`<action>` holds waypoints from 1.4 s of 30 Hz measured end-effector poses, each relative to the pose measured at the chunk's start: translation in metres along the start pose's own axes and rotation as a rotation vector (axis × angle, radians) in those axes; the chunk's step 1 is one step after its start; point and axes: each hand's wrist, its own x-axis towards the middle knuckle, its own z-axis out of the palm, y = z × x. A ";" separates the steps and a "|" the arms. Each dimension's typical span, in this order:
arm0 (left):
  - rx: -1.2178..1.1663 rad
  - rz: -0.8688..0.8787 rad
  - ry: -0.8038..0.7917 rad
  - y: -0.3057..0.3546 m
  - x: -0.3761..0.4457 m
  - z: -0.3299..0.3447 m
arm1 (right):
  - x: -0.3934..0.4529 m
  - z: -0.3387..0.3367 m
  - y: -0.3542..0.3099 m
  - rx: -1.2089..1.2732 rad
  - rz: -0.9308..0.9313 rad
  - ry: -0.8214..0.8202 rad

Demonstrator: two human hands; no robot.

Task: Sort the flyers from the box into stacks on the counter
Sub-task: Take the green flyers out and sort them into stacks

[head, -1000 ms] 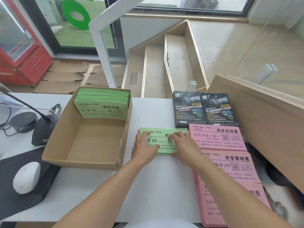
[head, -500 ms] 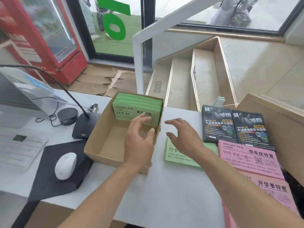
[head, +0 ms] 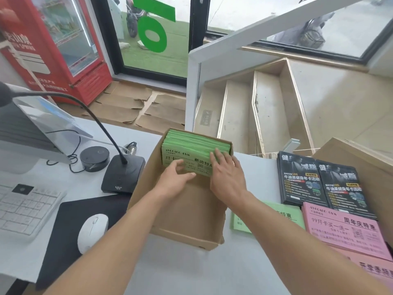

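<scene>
At frame center, in the cardboard box, both hands work the upright green flyers: left hand fingers curled on the front sheet, right hand fingers spread across the top edges, prob. to peel off a batch for the green stack lower right w/ the others.

Matt brown cardboard box, green paper flyers, glossy black leaflets
</scene>
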 end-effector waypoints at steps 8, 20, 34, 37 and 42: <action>-0.053 0.003 -0.012 -0.010 0.009 0.011 | -0.008 0.013 -0.005 -0.001 -0.014 0.148; -0.038 -0.001 -0.017 -0.009 0.008 0.012 | -0.002 0.009 -0.007 0.027 -0.062 0.035; -0.098 0.090 -0.007 -0.004 0.000 0.009 | -0.001 0.001 -0.013 -0.056 -0.044 0.034; -0.103 0.095 -0.011 -0.004 0.000 0.009 | -0.002 0.002 -0.015 -0.074 -0.042 0.020; -0.101 0.113 -0.026 -0.003 -0.002 0.009 | -0.003 0.004 -0.017 -0.083 -0.041 0.023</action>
